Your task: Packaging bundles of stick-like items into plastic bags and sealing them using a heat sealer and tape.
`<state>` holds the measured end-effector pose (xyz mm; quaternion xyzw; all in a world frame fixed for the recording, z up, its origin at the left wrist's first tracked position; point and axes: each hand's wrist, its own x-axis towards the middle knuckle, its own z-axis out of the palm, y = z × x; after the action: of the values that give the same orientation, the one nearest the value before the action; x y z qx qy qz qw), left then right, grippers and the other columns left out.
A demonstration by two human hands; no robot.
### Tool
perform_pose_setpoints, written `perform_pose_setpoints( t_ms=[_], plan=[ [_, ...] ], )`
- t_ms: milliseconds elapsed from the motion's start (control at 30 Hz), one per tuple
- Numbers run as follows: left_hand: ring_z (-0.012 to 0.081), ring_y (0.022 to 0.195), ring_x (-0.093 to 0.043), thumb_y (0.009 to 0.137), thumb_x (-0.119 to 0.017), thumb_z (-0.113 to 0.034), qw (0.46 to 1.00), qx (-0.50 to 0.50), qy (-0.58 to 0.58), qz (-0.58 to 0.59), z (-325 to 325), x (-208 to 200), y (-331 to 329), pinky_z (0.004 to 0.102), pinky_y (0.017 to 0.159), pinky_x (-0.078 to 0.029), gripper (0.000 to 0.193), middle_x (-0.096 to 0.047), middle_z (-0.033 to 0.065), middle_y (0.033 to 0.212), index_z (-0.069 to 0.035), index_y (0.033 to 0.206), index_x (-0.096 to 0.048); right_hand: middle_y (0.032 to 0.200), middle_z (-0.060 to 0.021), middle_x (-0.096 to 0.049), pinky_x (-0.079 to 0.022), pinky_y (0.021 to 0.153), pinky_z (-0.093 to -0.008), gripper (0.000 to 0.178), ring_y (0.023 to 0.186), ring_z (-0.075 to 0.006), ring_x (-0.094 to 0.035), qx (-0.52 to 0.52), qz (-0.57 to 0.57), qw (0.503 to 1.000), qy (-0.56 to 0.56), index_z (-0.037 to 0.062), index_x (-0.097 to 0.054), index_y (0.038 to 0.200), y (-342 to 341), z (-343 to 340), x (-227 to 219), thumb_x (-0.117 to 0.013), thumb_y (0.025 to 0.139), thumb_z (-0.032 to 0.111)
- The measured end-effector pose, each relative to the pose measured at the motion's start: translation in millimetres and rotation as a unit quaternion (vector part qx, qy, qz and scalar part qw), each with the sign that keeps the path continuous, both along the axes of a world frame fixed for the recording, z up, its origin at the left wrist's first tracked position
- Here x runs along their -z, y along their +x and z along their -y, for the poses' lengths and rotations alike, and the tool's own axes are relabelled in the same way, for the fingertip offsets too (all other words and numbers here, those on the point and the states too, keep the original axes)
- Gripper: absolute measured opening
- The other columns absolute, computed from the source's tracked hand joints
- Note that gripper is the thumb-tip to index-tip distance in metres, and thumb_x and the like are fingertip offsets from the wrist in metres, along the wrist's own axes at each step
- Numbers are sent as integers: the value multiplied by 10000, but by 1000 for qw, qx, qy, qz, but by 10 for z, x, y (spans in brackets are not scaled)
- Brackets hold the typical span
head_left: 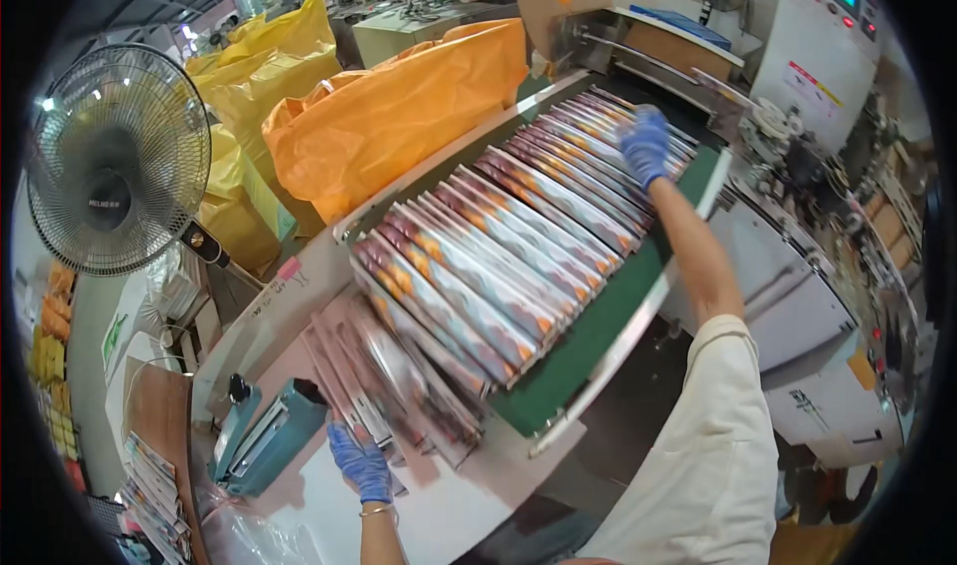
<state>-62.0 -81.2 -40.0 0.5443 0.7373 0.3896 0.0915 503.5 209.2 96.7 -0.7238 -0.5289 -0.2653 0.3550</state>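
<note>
Our slim packets (486,276) show purple, orange and pale-blue print, any lettering indistinct; we cannot tell whether our left hand (361,465) or right hand (645,146) grips one.

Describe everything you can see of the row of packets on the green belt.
The row of packets is a long line of slim, glossy wrappers that look like plastic film, pale silvery-white with purple-brown and orange patches. They lie close together side by side, slanted across the green belt, the row running from lower left to upper right. The blue-gloved right hand is at the far end, apparently touching packets; blur hides the exact contact. The contents cannot be seen.
</note>
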Motion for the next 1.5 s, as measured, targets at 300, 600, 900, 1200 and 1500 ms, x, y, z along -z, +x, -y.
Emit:
perform_pose_setpoints(
  t_ms=[300, 600, 900, 1200, 1500],
  plan=[
    [326, 1169, -418, 894, -426, -377, 996, 67, 7, -58, -141, -77, 294, 379, 985, -310, 523, -444, 158, 1284, -15, 1273, -419, 1226, -149, -484, -360, 945, -451, 395, 1124, -320, -472, 130, -15, 938, -322, 100, -583, 1111, 492, -411, 38, -455, 817, 330],
    [256, 1203, -401, 905, -461, -371, 966, 136, 57, 215, -132, -303, 633, 343, 1004, -295, 534, -434, 155, 1298, 9, 1276, -408, 962, -184, -534, -453, 781, -434, 187, 896, -344, -541, -168, 88, 949, -253, 69, -600, 825, -1143, 526, 35, -493, 790, 218],
    [241, 1230, -363, 721, -623, -578, 854, 80, 104, 504, -677, 100, -386, 311, 1006, -284, 912, -386, 162, 1325, 17, 1334, -301, 947, -219, -512, -471, 744, -416, 348, 854, -354, -546, -372, 48, 880, -292, -4, -530, 964, -4184, 1988, 12, -573, 747, 264],
    [232, 856, -574, 612, -809, -356, 952, -167, 38, 253, -448, 149, -430, 328, 745, -487, 804, -572, 152, 1025, 58, 1181, -419, 1078, -210, -566, -439, 831, -416, 621, 992, -355, -562, -296, -290, 826, -383, 42, -533, 1071, -4923, 1887, 1005, -463, 800, 596],
    [181, 1030, -523, 672, -765, -265, 762, 123, -183, 609, 2553, -204, 47, 329, 876, -439, 767, -534, 81, 1160, -39, 1302, -390, 1152, -80, -553, -422, 894, -295, 581, 1044, -166, -524, -471, -656, 377, -454, 6, -463, 1243, -3755, 4546, 957, -689, 772, 261]
  ],
)
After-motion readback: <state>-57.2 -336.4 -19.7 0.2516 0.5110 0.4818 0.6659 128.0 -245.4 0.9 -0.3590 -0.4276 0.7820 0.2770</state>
